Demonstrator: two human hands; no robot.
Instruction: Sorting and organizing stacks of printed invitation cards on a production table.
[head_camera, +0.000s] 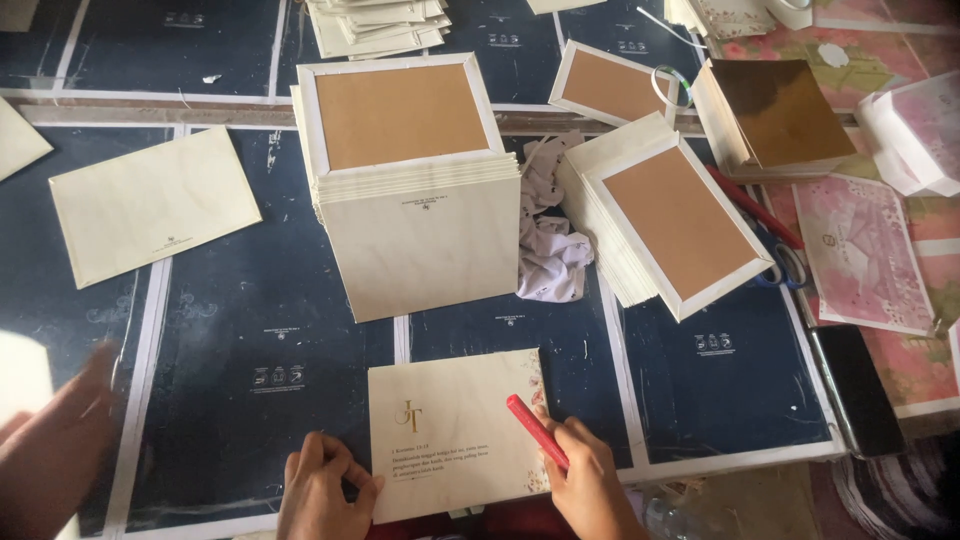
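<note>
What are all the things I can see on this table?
Cream card with gold print: one, near edge, under both hands.
Red stick: one, in the right hand.
Brown-backed card stacks: two big, centre and right; a single piece behind.
Cream envelope: one, left.
Crumpled white cloth: one, between the stacks.
Gold-brown sheet: one, upper right.
Pink floral sheet: one, right.
Dark blue mats: several, covering the table.
Another person's hand: blurred, lower left.
Left hand: on the card's edge.
Right hand: fingers around the stick.
</note>
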